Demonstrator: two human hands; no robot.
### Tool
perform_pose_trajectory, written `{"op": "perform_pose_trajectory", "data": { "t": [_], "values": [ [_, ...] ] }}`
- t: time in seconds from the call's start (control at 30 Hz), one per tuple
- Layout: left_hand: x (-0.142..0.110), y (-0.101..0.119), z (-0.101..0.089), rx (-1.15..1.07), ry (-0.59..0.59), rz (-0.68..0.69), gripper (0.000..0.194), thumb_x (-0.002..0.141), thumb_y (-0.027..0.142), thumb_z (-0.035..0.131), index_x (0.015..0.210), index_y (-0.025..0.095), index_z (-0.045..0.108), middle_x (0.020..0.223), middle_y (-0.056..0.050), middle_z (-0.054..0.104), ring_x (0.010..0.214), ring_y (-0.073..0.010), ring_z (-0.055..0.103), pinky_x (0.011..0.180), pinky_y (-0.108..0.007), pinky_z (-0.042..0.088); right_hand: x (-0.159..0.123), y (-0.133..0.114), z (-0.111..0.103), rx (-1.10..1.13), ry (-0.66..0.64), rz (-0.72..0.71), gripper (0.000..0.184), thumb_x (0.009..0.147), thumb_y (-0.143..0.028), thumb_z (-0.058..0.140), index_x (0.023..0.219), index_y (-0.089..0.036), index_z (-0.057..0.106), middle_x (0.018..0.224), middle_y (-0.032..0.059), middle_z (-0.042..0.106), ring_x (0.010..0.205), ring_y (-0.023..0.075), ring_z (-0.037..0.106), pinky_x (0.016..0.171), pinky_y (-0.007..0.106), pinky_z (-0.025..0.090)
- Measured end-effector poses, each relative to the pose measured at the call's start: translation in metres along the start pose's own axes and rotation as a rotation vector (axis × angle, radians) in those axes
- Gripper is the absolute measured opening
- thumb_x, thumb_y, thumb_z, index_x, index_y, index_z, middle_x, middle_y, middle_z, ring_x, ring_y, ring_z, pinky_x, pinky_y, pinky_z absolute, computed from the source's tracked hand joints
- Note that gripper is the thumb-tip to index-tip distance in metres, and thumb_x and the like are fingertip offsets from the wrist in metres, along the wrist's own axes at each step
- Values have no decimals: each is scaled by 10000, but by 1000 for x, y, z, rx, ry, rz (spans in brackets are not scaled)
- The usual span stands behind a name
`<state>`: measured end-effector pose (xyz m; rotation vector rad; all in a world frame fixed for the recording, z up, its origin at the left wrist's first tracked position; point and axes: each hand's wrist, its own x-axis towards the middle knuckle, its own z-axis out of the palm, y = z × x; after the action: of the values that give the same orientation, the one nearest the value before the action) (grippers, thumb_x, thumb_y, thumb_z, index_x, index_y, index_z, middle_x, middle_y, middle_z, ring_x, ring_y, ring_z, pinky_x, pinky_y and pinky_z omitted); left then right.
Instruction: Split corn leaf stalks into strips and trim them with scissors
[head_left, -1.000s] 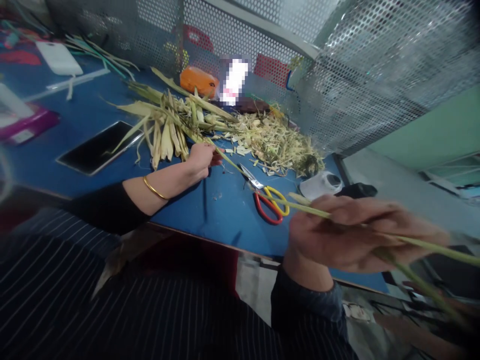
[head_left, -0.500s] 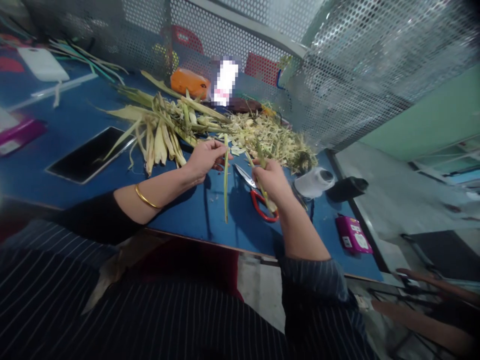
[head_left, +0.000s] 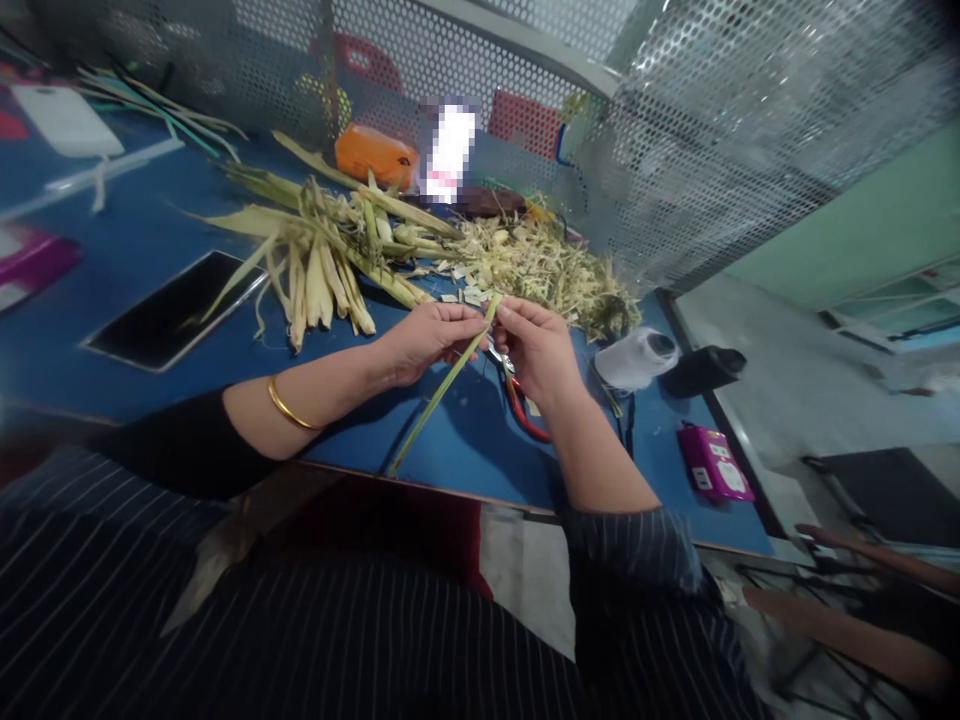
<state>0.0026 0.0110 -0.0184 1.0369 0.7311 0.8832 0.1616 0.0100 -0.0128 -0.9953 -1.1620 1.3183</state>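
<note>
A narrow green strip of corn husk runs slantwise from my fingers down toward the table's front edge. My left hand pinches it close to its upper end. At that end my right hand is closed, thumb and forefinger on the strip. Whether the right palm still holds other husk is hard to see. Beneath the right hand lie scissors with red handles, partly covered by it. Dried corn husks lie in a bunch beyond my left hand. Shredded husk scraps form a heap behind the right one.
On the blue table are a dark-screened tablet, a white thread cone, a black cone, a purple pack and an orange pack. Perforated metal panels close off the back. Another person's limbs show at lower right.
The strip, upright before in my left hand, now slants down to the left. My right hand has come over to its upper end. The husk pieces that stuck out of it hardly show now.
</note>
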Motion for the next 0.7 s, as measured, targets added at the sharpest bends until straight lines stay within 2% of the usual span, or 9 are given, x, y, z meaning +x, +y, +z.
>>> {"op": "perform_pose_trajectory", "data": {
  "t": [0.13, 0.33, 0.53, 0.7],
  "values": [
    [1, -2, 0, -62, -49, -78, 159, 840, 229, 660, 726, 123, 627, 694, -14, 630, 530, -48, 544, 487, -161, 413, -6, 3, -4, 86, -51, 39, 171, 684, -303, 778, 774, -174, 710, 636, -33, 589, 518, 50, 465, 453, 183, 341],
    [-2, 0, 1, -95, -102, -157, 164, 805, 235, 710, 715, 123, 630, 656, -5, 594, 528, -52, 534, 482, -162, 423, -13, 2, -6, 87, -60, 42, 141, 712, -292, 744, 759, -166, 706, 607, -33, 570, 501, 50, 463, 451, 180, 361],
    [-2, -4, -1, -3, -142, -96, 212, 773, 307, 736, 711, 127, 643, 664, -17, 604, 515, -54, 508, 479, -175, 404, -12, 2, -8, 53, -47, 27, 117, 701, -279, 730, 714, -179, 671, 568, -42, 571, 464, 56, 470, 438, 188, 374],
    [-3, -6, 1, 171, -92, 6, 253, 762, 379, 729, 804, 144, 645, 752, -26, 662, 578, -78, 582, 527, -195, 433, -12, 4, -8, -15, 40, -42, 81, 690, -229, 712, 677, -176, 652, 509, -50, 552, 429, 65, 468, 417, 197, 365]
  ]
}}
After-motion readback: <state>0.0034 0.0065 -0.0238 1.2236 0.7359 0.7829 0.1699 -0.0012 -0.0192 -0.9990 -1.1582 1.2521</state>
